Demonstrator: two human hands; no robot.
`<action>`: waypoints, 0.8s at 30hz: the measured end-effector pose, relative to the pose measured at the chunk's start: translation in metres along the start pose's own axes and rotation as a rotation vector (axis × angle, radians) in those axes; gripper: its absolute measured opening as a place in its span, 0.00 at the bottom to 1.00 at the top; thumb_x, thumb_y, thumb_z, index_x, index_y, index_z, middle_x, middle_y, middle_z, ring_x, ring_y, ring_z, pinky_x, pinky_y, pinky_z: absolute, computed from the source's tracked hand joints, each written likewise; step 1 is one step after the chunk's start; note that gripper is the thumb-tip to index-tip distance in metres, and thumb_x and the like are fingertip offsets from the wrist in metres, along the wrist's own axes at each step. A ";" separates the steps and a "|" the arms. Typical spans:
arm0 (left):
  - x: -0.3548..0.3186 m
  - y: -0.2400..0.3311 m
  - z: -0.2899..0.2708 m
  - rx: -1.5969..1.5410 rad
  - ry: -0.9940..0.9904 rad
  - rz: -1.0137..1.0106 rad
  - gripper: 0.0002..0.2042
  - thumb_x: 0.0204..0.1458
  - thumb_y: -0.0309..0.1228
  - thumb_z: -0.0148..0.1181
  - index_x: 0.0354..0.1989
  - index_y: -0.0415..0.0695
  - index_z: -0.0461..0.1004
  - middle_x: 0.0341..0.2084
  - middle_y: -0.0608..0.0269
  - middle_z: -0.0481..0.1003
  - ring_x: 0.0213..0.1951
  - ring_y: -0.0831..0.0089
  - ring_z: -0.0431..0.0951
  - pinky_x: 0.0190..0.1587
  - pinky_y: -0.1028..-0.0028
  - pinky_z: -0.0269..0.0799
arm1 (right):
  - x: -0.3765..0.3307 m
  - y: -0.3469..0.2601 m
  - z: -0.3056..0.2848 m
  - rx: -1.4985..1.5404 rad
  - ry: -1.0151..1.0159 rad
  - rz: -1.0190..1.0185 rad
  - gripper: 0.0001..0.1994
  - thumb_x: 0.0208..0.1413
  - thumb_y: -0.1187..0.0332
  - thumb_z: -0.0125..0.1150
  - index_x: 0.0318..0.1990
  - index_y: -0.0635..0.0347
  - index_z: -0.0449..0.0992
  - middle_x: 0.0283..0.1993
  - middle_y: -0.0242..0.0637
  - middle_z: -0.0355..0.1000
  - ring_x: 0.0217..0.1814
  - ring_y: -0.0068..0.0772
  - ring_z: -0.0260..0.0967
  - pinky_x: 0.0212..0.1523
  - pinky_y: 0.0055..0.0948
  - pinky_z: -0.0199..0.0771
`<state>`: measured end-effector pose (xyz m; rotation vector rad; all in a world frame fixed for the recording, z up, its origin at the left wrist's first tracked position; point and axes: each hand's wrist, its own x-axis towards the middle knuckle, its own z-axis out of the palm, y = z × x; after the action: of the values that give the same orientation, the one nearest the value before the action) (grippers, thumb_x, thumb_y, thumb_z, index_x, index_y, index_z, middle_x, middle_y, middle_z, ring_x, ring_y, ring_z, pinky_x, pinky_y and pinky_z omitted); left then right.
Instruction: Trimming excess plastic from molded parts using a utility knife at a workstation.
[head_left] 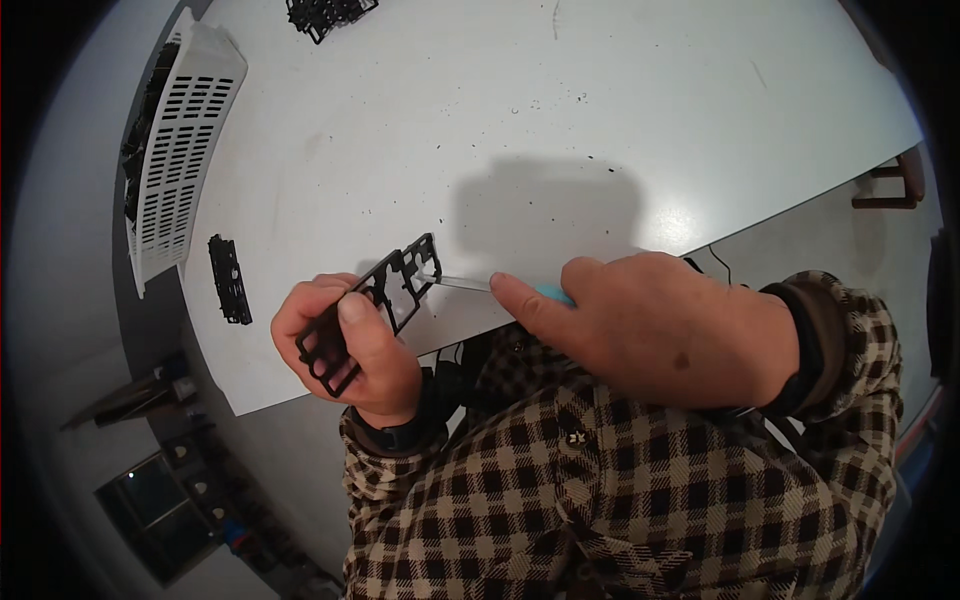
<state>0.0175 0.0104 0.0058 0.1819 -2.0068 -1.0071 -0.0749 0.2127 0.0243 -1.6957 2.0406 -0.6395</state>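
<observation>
My left hand (372, 350) grips a black plastic frame (376, 272) with several cut-out openings, its thumb on the near side. The frame is held tilted just above the table's near edge. In my right hand (665, 330) is a thin-bladed knife (463, 283) with a light blue handle, mostly hidden by the fingers. My right index finger lies stretched along the knife. Its blade points left, and the tip meets the frame's far end near a small opening; the exact contact is too small to tell.
Another black plastic part (228, 280) lies on the white table (700, 100) to the left. A white slotted basket (188, 140) with dark parts stands at the left edge. More black parts (330, 14) are heaped at the back. Small dark scraps dot the tabletop. A wooden stool (890, 185) stands beyond the right edge.
</observation>
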 end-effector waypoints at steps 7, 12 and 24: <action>0.004 -0.005 0.007 -0.112 0.080 -0.139 0.09 0.52 0.29 0.44 0.38 0.38 0.59 0.27 0.50 0.69 0.23 0.76 0.65 0.26 0.80 0.63 | 0.015 0.007 -0.010 -0.281 -0.030 -0.136 0.19 0.41 0.76 0.52 0.45 0.75 0.64 0.17 0.35 0.59 0.14 0.23 0.59 0.10 0.24 0.57; 0.005 -0.014 0.001 -0.084 0.029 -0.069 0.09 0.53 0.30 0.44 0.38 0.39 0.58 0.29 0.46 0.70 0.22 0.75 0.65 0.25 0.80 0.64 | 0.029 0.015 -0.013 -0.164 -0.062 -0.110 0.09 0.40 0.76 0.52 0.31 0.70 0.64 0.15 0.31 0.56 0.11 0.22 0.56 0.09 0.24 0.55; 0.003 -0.006 0.008 0.017 -0.005 0.010 0.08 0.52 0.28 0.42 0.34 0.35 0.55 0.24 0.50 0.67 0.20 0.76 0.65 0.22 0.81 0.65 | 0.038 0.016 -0.011 -0.292 -0.162 -0.138 0.09 0.33 0.74 0.55 0.22 0.62 0.61 0.13 0.28 0.54 0.12 0.18 0.56 0.08 0.22 0.53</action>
<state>0.0081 0.0100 0.0012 0.1786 -2.0196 -0.9852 -0.1006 0.1784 0.0232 -1.9946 1.9897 -0.2419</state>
